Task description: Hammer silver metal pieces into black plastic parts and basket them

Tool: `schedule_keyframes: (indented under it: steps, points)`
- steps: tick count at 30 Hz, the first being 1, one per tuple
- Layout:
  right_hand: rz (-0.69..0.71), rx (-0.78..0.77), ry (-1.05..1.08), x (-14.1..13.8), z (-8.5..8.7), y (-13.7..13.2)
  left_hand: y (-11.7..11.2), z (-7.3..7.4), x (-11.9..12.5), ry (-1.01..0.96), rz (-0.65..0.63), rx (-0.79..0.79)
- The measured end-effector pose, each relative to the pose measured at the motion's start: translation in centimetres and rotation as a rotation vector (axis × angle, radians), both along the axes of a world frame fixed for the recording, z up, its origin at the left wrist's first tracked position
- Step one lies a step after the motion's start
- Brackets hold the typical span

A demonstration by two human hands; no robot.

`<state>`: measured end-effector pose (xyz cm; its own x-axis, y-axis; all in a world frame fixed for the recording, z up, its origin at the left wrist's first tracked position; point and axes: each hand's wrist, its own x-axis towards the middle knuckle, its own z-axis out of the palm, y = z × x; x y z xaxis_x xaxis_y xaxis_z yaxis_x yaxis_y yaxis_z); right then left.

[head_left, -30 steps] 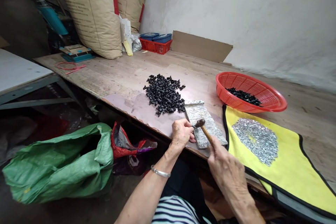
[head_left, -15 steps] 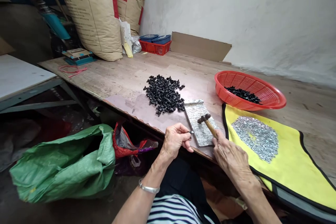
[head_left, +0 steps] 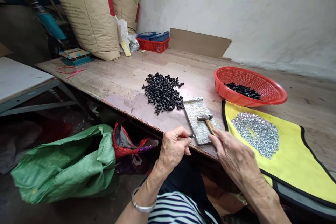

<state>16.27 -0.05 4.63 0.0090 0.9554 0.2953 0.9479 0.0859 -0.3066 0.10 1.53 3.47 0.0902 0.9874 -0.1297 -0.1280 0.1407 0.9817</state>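
Well, my left hand (head_left: 173, 147) pinched a small black piece (head_left: 191, 135) just off the stone slab (head_left: 199, 129) on the tabletop (head_left: 118, 77); my right hand (head_left: 235, 155) lay open beside the hammer (head_left: 207, 120), whose handle it seemed next to need.

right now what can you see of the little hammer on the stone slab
The small hammer has a dark metal head and a light wooden handle. It lies on a speckled grey slab, its head pointing left and its handle slanting toward the right hand. Whether the fingers touch the handle's end cannot be told.
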Motion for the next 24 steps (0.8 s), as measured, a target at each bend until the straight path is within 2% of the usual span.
schedule_keyframes:
  steps: [1, 3, 5, 8, 12, 16, 18, 20, 22, 23, 24]
  points:
    - [0.056, -0.053, 0.195, -0.4, 0.2, -0.2, -0.1, 0.0, 0.0, 0.002, -0.007, 0.015]
    - [0.133, -0.26, 0.595, -1.3, 0.5, -0.6, -0.2, 0.1, 0.0, -0.005, -0.03, 0.041]
    - [0.166, -0.396, 0.88, -2.2, 0.5, -0.8, -0.3, 0.1, -0.1, -0.021, -0.058, 0.062]
    - [0.15, -0.367, 1.083, -3.0, 0.0, -1.1, -0.4, 0.0, -0.2, -0.048, -0.094, 0.085]
    - [0.112, -0.291, 1.142, -3.2, -0.6, -1.5, -0.7, -0.3, -0.2, -0.079, -0.124, 0.126]
    - [0.083, -0.278, 1.11, -2.9, -0.6, -1.6, -0.6, -0.7, 0.1, -0.101, -0.15, 0.108]
    - [0.023, -0.314, 1.061, -2.7, -0.5, -1.6, -0.3, -0.6, 0.3, -0.062, -0.104, 0.087]
    - [-0.036, -0.384, 1.019, -2.5, -0.5, -1.5, -0.4, 0.0, 0.4, -0.001, 0.014, 0.099]
    - [-0.021, -0.456, 0.993, -2.3, -0.6, -1.5, -1.6, 0.9, 0.5, 0.009, 0.087, 0.115]
    - [0.011, -0.487, 0.981, -2.1, -0.6, -1.4, -2.7, 1.3, 0.6, -0.026, 0.065, 0.107]
    - [0.043, -0.515, 0.965, -1.8, -0.6, -1.2, -4.3, 1.7, 0.7, -0.102, -0.022, 0.059]
